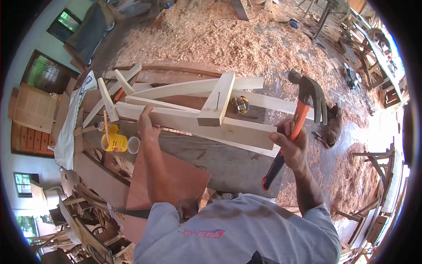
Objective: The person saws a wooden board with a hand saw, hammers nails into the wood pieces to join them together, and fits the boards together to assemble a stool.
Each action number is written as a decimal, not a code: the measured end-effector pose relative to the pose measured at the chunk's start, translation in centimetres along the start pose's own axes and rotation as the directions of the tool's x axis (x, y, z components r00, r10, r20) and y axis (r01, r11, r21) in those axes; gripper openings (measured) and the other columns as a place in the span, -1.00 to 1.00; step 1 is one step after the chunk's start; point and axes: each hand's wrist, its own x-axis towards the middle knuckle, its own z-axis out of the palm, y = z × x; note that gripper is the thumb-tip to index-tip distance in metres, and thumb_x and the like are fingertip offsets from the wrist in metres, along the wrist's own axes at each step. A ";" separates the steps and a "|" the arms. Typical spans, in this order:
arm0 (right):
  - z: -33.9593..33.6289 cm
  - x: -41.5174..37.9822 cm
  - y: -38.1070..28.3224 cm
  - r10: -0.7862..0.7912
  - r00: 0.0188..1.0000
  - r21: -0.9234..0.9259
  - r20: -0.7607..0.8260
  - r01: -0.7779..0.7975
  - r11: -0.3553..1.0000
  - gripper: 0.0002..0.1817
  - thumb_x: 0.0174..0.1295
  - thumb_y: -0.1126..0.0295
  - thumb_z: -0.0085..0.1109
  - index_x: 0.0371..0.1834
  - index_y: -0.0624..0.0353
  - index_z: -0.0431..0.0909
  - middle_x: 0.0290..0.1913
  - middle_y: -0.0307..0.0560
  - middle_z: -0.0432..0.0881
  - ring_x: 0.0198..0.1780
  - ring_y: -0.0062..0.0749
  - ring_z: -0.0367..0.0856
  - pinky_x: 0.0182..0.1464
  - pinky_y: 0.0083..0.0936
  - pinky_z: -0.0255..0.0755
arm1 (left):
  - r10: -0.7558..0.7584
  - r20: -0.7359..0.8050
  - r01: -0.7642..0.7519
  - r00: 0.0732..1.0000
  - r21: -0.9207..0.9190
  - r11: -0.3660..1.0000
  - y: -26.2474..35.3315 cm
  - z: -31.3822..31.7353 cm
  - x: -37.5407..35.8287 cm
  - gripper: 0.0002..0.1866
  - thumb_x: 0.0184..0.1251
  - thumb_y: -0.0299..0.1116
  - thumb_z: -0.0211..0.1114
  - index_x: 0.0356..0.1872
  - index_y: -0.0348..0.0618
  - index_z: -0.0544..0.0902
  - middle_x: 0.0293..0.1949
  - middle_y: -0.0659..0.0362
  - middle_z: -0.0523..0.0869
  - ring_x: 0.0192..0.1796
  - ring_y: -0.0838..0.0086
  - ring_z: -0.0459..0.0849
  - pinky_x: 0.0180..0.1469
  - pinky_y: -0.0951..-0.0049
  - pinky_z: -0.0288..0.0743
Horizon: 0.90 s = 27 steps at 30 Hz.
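My right hand is closed round the orange and black handle of a claw hammer, its head pointing up and away. The thumb of that hand rests by the right end of a pale wooden rail. Farther left, my left hand grips the same rail, its fingers over the top edge. The rail belongs to a long wooden frame. Across its right part lies a short crosspiece, with a nail standing up from it. Two smaller crosspieces, one of them the left end piece, show at the far left.
A tape measure lies behind the crosspiece. Left of me stand an open yellow glue tub with a stick in it and its white lid. Shavings cover the floor; a dark dog lies at the right.
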 end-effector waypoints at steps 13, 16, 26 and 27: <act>1.1 2.0 -0.8 -0.073 0.993 0.049 -0.097 0.078 0.996 -0.66 0.18 0.53 0.32 -0.51 0.09 0.26 -0.31 -0.09 0.63 -0.26 -0.61 0.50 -0.20 -0.60 0.37 | -0.024 0.056 0.016 0.998 0.144 0.989 1.4 1.9 -1.6 -0.44 0.09 -0.34 0.47 0.11 -0.32 0.49 -0.03 0.08 0.60 -0.07 0.33 0.65 -0.15 0.35 0.60; 1.0 1.9 -0.6 -0.053 0.994 0.045 -0.099 0.057 0.997 -0.67 0.18 0.52 0.32 -0.51 0.10 0.28 -0.33 -0.09 0.62 -0.28 -0.61 0.50 -0.22 -0.61 0.38 | 0.003 0.081 -0.020 0.997 0.204 0.979 1.3 1.6 -2.2 -0.36 0.21 -0.21 0.41 0.20 -0.39 0.42 0.06 0.02 0.56 0.08 0.26 0.59 0.02 0.30 0.55; 1.4 2.0 -0.5 0.003 0.989 0.114 -0.150 0.014 0.993 -0.65 0.16 0.50 0.35 -0.55 0.11 0.28 -0.37 -0.10 0.64 -0.37 -0.62 0.50 -0.32 -0.63 0.37 | -0.253 0.556 -0.343 0.792 0.746 0.571 2.7 14.9 -3.0 -0.14 0.35 0.24 0.10 0.41 -0.27 0.22 0.33 -0.13 0.38 0.24 0.04 0.52 0.16 0.17 0.49; 1.4 2.0 -0.7 -0.006 0.988 0.109 -0.152 0.023 0.994 -0.64 0.15 0.48 0.36 -0.55 0.11 0.27 -0.37 -0.09 0.64 -0.37 -0.62 0.51 -0.32 -0.62 0.38 | -0.332 0.551 -0.320 0.766 0.774 0.546 1.8 16.9 -2.0 -0.13 0.35 0.29 0.05 0.42 -0.25 0.21 0.33 -0.12 0.38 0.25 0.06 0.51 0.15 0.14 0.50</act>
